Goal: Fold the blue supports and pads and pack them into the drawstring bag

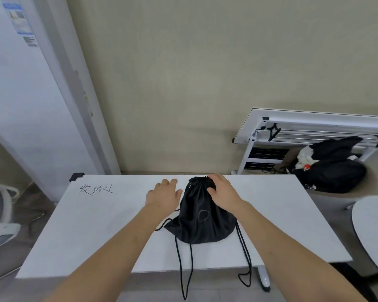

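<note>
A black drawstring bag (202, 221) lies bulging on the white table (92, 232), its gathered mouth pointing at the far edge. Its black cords (184, 277) trail over the near edge of the table. My right hand (222, 190) rests on the upper right of the bag near the cinched mouth, fingers bent over the fabric. My left hand (163, 196) lies on the tabletop just left of the bag, fingers relaxed, holding nothing. No blue supports or pads are visible.
Handwritten black characters (96, 189) mark the table's far left. A folded white table (314, 131) leans against the wall at the right, with black bags (330, 171) on the floor below. A round white tabletop (373, 227) shows at the right edge.
</note>
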Action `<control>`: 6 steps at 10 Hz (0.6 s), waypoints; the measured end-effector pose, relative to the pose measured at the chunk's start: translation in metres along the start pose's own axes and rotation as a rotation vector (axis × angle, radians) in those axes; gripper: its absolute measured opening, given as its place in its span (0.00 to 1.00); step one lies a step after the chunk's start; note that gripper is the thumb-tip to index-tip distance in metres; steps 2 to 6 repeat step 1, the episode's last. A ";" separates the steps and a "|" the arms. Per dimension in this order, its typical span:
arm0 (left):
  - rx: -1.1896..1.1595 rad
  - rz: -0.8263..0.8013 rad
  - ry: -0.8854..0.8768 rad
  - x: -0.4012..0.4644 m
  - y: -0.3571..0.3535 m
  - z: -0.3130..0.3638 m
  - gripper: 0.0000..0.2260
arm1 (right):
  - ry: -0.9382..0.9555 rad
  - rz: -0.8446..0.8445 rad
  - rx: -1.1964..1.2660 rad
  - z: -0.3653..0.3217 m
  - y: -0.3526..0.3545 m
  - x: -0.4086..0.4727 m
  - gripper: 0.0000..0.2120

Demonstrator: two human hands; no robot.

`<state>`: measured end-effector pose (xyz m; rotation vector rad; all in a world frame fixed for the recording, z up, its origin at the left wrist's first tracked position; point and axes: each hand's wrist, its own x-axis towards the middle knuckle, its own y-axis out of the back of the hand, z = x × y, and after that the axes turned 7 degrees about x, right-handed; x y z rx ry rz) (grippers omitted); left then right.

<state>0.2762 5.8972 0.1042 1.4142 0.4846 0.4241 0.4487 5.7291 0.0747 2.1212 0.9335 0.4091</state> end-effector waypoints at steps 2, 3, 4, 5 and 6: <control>0.013 0.001 0.014 -0.013 0.008 -0.005 0.21 | 0.012 -0.016 0.008 -0.006 0.004 -0.016 0.25; 0.013 0.001 0.014 -0.013 0.008 -0.005 0.21 | 0.012 -0.016 0.008 -0.006 0.004 -0.016 0.25; 0.013 0.001 0.014 -0.013 0.008 -0.005 0.21 | 0.012 -0.016 0.008 -0.006 0.004 -0.016 0.25; 0.013 0.001 0.014 -0.013 0.008 -0.005 0.21 | 0.012 -0.016 0.008 -0.006 0.004 -0.016 0.25; 0.013 0.001 0.014 -0.013 0.008 -0.005 0.21 | 0.012 -0.016 0.008 -0.006 0.004 -0.016 0.25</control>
